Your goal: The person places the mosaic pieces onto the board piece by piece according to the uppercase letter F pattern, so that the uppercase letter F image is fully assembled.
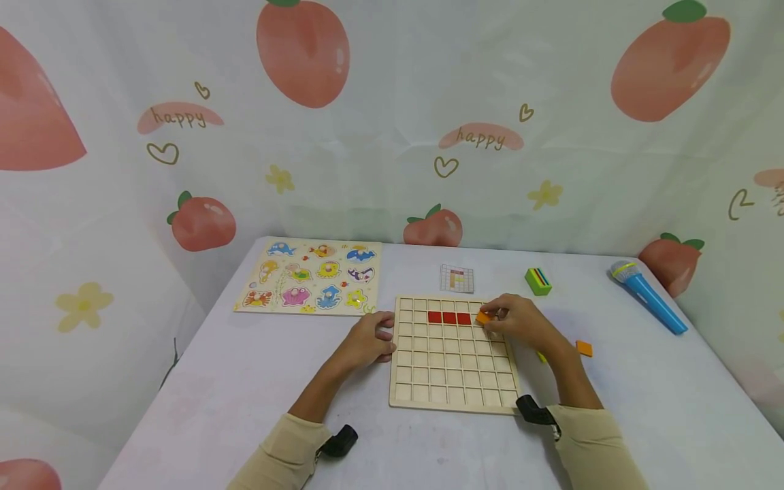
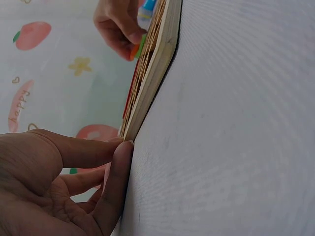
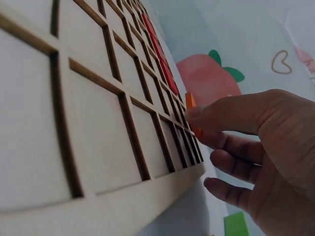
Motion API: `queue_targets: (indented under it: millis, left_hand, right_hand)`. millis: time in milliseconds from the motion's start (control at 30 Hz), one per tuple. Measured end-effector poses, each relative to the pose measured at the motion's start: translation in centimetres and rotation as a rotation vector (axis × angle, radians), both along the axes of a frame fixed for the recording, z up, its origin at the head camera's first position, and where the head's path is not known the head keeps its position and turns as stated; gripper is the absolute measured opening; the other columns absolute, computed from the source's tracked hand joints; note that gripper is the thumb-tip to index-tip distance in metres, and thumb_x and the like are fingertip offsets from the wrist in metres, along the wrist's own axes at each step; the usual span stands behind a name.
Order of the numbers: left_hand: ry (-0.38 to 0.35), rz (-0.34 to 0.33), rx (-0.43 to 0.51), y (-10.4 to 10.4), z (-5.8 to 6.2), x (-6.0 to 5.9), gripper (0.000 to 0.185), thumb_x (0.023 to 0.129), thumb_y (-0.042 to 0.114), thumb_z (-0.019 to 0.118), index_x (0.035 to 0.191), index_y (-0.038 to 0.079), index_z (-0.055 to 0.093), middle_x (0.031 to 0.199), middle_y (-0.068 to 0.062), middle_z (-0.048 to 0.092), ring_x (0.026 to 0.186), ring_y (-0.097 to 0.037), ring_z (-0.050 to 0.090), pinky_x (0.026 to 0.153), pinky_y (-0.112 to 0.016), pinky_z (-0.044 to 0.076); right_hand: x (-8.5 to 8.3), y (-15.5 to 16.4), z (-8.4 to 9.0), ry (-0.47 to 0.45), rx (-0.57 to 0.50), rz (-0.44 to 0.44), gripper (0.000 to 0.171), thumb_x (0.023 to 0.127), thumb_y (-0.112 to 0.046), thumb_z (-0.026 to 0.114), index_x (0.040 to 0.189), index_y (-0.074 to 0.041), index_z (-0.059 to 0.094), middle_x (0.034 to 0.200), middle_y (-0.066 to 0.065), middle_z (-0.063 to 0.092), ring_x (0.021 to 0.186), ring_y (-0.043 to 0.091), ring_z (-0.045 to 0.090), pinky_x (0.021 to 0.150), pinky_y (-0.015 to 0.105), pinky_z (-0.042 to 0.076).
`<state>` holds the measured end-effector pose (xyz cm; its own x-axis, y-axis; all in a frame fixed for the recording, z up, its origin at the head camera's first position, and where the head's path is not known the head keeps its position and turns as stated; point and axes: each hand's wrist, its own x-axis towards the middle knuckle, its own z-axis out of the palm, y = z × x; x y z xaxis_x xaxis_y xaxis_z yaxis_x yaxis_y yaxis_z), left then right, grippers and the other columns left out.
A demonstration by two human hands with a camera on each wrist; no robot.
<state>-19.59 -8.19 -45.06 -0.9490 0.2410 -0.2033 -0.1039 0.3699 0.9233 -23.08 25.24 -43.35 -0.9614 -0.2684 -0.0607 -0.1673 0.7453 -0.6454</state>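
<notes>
A wooden grid board (image 1: pixel 453 381) lies flat on the table, with three red tiles (image 1: pixel 449 318) in its second row. My right hand (image 1: pixel 517 321) pinches an orange tile (image 1: pixel 483 318) over the cell just right of the red ones; the right wrist view shows that orange tile (image 3: pixel 190 101) held at the thumb tip above the grid board (image 3: pixel 93 147). My left hand (image 1: pixel 370 338) rests on the table with its fingertips (image 2: pixel 120 152) touching the grid board's left edge (image 2: pixel 152 73).
An animal peg puzzle (image 1: pixel 312 278) lies at the back left. A small pattern card (image 1: pixel 456 278), a green striped block (image 1: pixel 537 281), a blue toy microphone (image 1: pixel 648 297) and a loose orange tile (image 1: pixel 584 348) lie right of the board. A printed cloth backdrop surrounds the table.
</notes>
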Motion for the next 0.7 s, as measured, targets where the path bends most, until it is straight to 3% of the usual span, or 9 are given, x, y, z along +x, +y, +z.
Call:
queue_targets:
  millis: [433,700]
  left_hand:
    - [-0.001,-0.002,0.008,0.0,0.0,0.0,0.065,0.091,-0.011,0.072,0.152,-0.003,0.051,0.138,-0.015,0.06,0.107,-0.023,0.065,0.074,-0.031,0.067]
    - [0.002,-0.006,0.017,0.0,0.1,0.1,0.065,0.091,-0.012,0.072,0.151,-0.003,0.051,0.138,-0.016,0.06,0.107,-0.023,0.065,0.074,-0.031,0.067]
  right_hand:
    - [0.1,-1.2,-0.3,0.054,-0.027,0.078,0.034,0.089,-0.014,0.079,0.121,-0.003,0.078,0.115,0.01,0.072,0.102,0.026,0.059,0.088,0.04,0.053]
    - [0.4,-2.6,-0.2,0.072,-0.045,0.12,0.034,0.087,-0.013,0.081,0.119,-0.002,0.078,0.114,0.011,0.073,0.099,0.026,0.059,0.085,0.039,0.053]
